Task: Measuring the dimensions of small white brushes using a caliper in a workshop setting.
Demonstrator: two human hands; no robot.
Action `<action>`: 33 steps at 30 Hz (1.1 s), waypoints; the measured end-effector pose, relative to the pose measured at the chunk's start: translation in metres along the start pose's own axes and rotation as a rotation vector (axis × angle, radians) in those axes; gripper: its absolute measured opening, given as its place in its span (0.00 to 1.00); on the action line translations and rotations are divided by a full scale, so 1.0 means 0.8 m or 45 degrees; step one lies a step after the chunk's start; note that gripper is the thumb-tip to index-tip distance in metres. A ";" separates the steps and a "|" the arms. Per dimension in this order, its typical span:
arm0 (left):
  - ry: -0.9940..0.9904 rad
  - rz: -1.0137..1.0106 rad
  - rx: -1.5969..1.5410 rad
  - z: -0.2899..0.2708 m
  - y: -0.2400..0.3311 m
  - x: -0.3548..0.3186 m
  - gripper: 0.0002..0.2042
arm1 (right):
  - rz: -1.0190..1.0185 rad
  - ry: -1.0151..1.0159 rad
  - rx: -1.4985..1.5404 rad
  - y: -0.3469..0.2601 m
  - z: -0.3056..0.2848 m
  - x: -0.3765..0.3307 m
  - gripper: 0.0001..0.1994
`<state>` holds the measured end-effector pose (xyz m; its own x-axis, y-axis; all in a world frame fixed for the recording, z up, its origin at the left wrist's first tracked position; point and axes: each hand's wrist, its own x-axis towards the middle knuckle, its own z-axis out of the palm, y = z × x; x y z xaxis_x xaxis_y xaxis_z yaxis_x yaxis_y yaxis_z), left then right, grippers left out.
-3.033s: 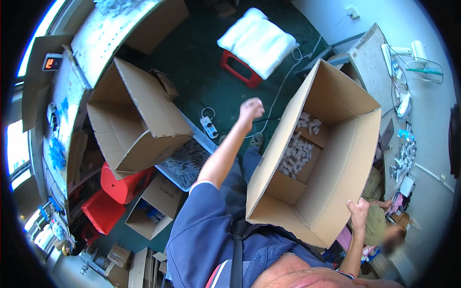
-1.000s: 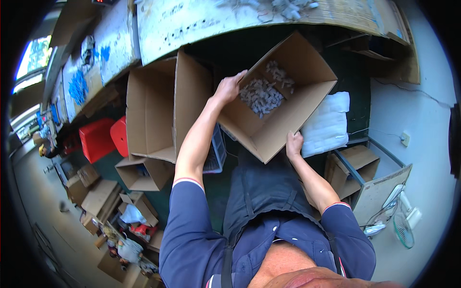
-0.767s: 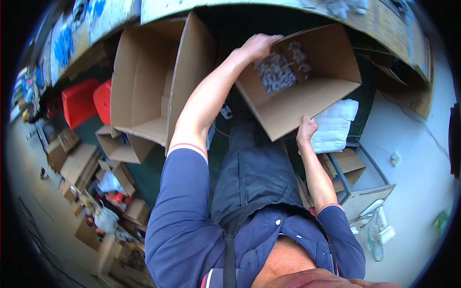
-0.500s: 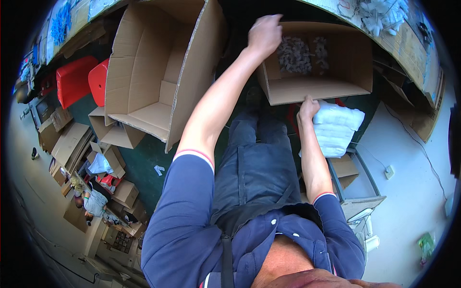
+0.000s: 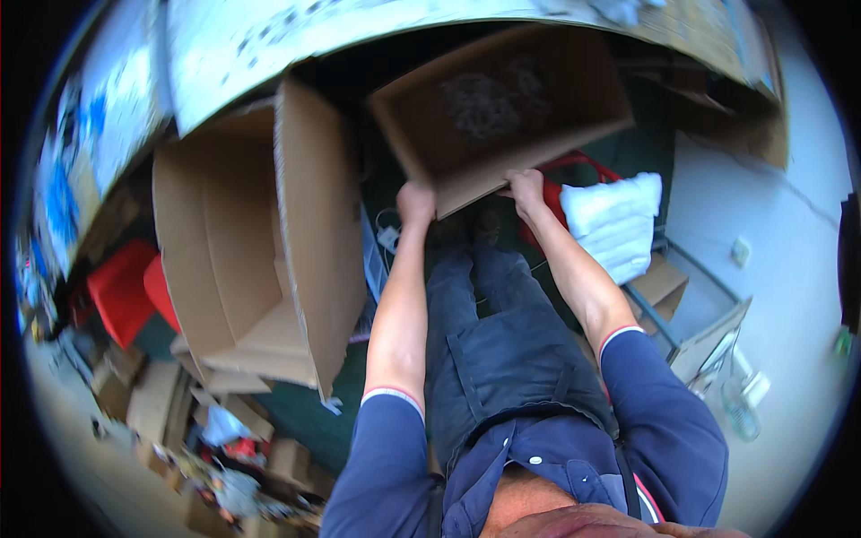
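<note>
Probably light yet stiff, the open brown cardboard box (image 5: 560,130), upper centre, suits a rim grip: the left hand (image 5: 416,204) clasps its lower corner, the right hand (image 5: 526,190) its edge.

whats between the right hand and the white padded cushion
In the head view, part of a red plastic stool shows between the right hand and the white padded cushion.
</note>
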<state>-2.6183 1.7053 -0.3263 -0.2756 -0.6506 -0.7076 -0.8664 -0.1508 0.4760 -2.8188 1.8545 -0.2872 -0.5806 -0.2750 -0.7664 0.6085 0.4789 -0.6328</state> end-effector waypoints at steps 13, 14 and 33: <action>-0.294 -0.618 -1.271 0.079 0.076 -0.084 0.18 | -0.602 -0.071 -0.468 -0.070 -0.046 0.074 0.29; -0.261 -0.613 -1.274 0.071 0.061 -0.079 0.18 | -0.285 -0.204 -0.468 -0.068 -0.038 0.046 0.33; -0.174 -0.760 -1.023 0.002 0.039 -0.061 0.19 | 0.295 0.057 -0.845 -0.015 -0.323 -0.247 0.15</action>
<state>-2.6323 1.7335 -0.2777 0.0221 -0.2216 -0.9749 -0.3551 -0.9133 0.1996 -2.8511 2.1181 -0.0992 -0.5063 -0.0770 -0.8589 0.2686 0.9324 -0.2419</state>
